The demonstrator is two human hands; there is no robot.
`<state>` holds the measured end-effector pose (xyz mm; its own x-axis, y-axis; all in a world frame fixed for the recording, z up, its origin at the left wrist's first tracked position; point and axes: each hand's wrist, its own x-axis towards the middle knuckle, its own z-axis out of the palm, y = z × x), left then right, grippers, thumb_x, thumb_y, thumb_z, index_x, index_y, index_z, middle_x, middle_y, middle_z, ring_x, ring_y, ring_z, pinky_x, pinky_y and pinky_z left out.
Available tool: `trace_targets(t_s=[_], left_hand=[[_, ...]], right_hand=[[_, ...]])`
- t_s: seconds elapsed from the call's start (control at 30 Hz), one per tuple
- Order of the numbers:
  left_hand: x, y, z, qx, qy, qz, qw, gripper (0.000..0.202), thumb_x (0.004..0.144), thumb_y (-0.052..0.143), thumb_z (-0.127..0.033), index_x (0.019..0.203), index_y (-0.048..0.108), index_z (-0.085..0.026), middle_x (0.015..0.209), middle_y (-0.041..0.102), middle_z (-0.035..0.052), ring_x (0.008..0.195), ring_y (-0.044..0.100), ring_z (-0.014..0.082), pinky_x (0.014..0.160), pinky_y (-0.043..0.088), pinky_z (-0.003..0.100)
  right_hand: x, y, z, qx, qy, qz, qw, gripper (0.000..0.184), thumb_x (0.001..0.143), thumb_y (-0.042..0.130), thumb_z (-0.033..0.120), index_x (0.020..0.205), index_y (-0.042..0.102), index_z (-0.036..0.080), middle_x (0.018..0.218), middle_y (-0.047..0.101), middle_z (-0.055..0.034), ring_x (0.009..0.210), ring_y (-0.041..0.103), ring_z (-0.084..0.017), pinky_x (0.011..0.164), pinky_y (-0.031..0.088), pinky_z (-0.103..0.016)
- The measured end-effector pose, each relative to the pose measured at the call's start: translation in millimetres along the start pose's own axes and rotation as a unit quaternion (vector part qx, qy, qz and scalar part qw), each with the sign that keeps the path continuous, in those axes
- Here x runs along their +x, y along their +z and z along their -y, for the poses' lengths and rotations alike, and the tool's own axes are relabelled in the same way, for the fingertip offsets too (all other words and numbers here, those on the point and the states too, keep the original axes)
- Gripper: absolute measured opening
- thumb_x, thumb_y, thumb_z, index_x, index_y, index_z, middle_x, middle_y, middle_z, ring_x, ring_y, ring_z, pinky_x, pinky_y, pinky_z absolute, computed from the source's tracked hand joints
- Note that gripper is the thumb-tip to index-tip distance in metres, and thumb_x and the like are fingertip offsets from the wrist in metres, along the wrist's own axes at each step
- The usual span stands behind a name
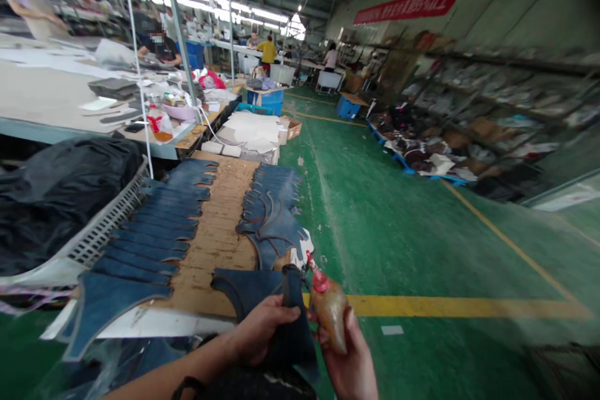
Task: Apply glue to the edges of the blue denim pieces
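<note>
My left hand (260, 328) is closed on a dark blue denim shoe piece (293, 300), held upright near the bottom middle of the head view. My right hand (349, 362) grips a small squeeze bottle of amber glue (329, 309) with a red nozzle, its tip close to the top edge of the held piece. Just beyond my hands lies a brown board (215, 231) with two rows of similar denim pieces (159, 225) laid overlapping.
A white slotted tray edge (103, 225) and dark fabric (60, 187) lie to the left. A long worktable (56, 100) with tools stands beyond it, with people at work farther back. Green floor with yellow lines (450, 306) spreads right, and cluttered shelves (492, 112) line the wall.
</note>
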<state>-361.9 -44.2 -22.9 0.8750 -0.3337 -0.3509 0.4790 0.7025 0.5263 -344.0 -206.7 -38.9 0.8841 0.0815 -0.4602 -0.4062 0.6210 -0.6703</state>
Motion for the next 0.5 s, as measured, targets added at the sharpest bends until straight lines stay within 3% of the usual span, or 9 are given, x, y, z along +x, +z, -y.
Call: trace_targets(t_s=[0.1,0.23,0.37,0.5], left_hand=[[-4.2,7.0,-12.9,0.035,0.033,0.042,0.998,0.027,0.070,0.074,-0.030,0.086,0.064,-0.011,0.073,0.071,0.0116,0.072,0.068,0.0218,0.075,0.050,0.034],[-7.1,15.8,-24.5,0.106,0.059,0.013,0.992,0.039,0.079,0.065,-0.048,0.101,0.056,-0.016,0.062,0.070,0.0066,0.064,0.068,0.0217,0.071,0.049,0.035],[-8.9,20.0,-30.7,0.185,0.036,0.001,0.982,0.040,0.075,0.067,-0.053,0.085,0.058,-0.015,0.055,0.068,0.0061,0.058,0.066,0.0206,0.060,0.047,0.028],[-15.1,23.4,-36.4,0.212,0.011,0.024,0.977,0.037,0.069,0.072,-0.048,0.072,0.060,-0.013,0.057,0.067,0.0068,0.057,0.064,0.0186,0.059,0.047,0.027]], right_hand=[[-4.8,-7.7,17.8,-0.028,-0.104,-0.019,0.994,0.044,0.061,0.080,0.049,0.096,0.066,0.026,0.091,0.073,0.0004,0.078,0.066,-0.016,0.065,0.053,-0.025],[-12.1,-28.8,44.1,-0.128,-0.228,-0.041,0.964,0.045,0.055,0.083,0.047,0.090,0.067,0.025,0.089,0.068,-0.0005,0.080,0.062,-0.018,0.068,0.050,-0.027],[-26.3,-37.9,62.9,-0.270,-0.359,-0.008,0.894,0.036,0.058,0.081,0.048,0.081,0.071,0.022,0.099,0.064,-0.0078,0.098,0.057,-0.027,0.083,0.046,-0.036],[-40.7,-33.1,72.2,-0.362,-0.419,0.017,0.832,0.027,0.064,0.077,0.045,0.080,0.073,0.024,0.092,0.063,-0.0089,0.091,0.058,-0.028,0.078,0.047,-0.039]])
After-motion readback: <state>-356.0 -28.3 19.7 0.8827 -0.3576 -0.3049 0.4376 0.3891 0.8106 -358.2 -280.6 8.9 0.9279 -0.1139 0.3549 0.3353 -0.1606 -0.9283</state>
